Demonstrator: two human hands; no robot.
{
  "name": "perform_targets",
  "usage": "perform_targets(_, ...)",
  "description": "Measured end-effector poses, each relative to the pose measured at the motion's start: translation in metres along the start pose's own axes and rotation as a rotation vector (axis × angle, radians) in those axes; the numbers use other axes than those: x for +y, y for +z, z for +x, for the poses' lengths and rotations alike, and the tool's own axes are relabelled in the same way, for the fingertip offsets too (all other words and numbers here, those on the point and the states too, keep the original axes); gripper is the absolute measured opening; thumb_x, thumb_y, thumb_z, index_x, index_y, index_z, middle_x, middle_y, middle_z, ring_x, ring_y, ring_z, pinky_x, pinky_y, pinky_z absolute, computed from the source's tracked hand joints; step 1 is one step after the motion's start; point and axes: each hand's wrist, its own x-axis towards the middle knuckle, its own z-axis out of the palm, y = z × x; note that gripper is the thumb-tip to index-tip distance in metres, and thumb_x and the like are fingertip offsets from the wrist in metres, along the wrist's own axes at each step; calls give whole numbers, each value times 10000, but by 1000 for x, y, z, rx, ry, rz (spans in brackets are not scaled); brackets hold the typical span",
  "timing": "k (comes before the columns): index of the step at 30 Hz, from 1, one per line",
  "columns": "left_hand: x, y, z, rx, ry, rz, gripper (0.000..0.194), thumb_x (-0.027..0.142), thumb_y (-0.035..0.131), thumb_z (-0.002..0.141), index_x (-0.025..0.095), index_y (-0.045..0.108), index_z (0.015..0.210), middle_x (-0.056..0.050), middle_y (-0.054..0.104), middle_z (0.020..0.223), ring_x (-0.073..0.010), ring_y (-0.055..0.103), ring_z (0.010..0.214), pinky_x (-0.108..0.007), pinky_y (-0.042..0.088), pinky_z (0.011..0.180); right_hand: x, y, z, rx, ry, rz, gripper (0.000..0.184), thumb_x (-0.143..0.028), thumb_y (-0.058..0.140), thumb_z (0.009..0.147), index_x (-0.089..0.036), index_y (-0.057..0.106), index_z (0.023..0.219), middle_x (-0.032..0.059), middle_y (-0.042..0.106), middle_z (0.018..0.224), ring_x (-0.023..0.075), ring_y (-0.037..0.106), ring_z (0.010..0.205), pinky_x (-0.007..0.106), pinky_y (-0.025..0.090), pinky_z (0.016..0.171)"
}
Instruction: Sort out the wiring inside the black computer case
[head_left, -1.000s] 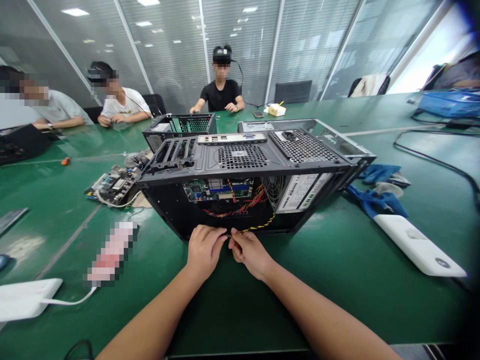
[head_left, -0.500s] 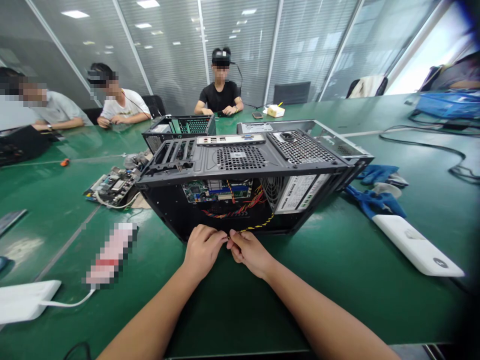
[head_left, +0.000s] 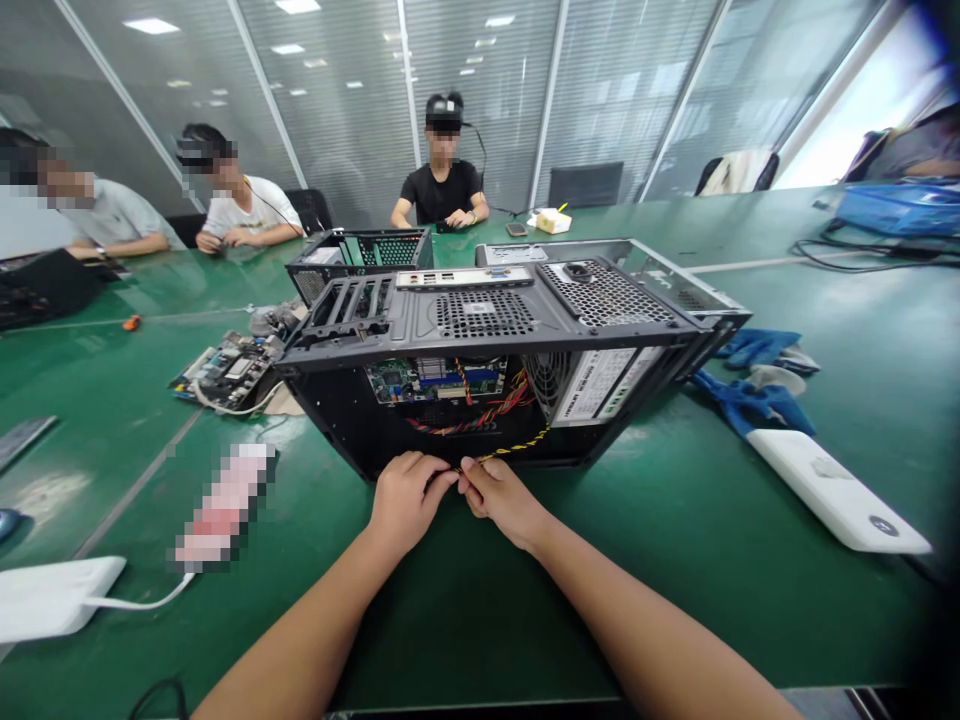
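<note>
Yellow-and-black twisted cable (head_left: pixel 516 450), thin, running from the open computer case (head_left: pixel 495 350) to its near edge. Left hand (head_left: pixel 405 500) and right hand (head_left: pixel 499 497), fingertips meeting, both pinch the cable's near end. Case: black metal, side panel off, circuit board and red-yellow wiring visible inside. Green table (head_left: pixel 675 560): white flat device (head_left: pixel 836 492) near right, blue gloves (head_left: pixel 750 400) right, loose circuit board (head_left: pixel 225 370) left. Far side: three seated people, glass partition walls.

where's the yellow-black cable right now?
Head view, centre: the yellow-black cable runs out of the open computer case, its near end pinched between the left hand and right hand.
</note>
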Motion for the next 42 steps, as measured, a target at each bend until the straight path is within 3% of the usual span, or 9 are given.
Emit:
perform_targets(7,-4,-4,2,145,181,82,184,321,605,946,180,720,923,-41,647,740,-156,554,668,-291,447,623,-1,-1,1,5,47,28,566,-691,605,787,-158,575,600,-62,385,393,59,280,379,245,185,443)
perform_targets(15,-4,-10,5,135,255,162,157,267,604,943,192,737,904,-45,674,771,-163,568,701,-304,445,647,-5,-3,-1,7,72,-4,520,-647,641,778,-140,613,665,-36,465,485,63,342,423,242,212,451)
perform_targets(20,-2,-8,6,45,172,150,234,311,551,970,182,727,885,-40,635,705,-165,539,657,-306,427,633,-3,-2,0,11,20,-16,488,-618,637,794,-152,578,661,-61,412,478,57,310,427,244,199,462)
perform_targets(29,1,-6,6,-145,-99,-261,141,255,590,946,201,706,886,5,644,724,-118,588,643,-240,465,627,-5,-3,0,-8,-40,-34,481,-618,649,783,-161,574,653,-68,397,466,65,305,434,259,204,472)
perform_targets(36,-5,-7,6,1,132,-67,257,349,551,974,190,740,905,-27,626,725,-128,583,653,-252,474,626,-3,-5,2,-19,-27,11,477,-607,635,806,-164,567,644,-70,381,445,65,284,428,257,180,475)
perform_targets(42,-9,-7,5,2,196,-42,301,411,562,958,179,742,892,-24,646,697,-120,591,612,-240,478,598,-7,-6,-1,-40,-35,-45,429,-560,704,764,-174,550,661,-84,385,448,58,269,426,258,176,473)
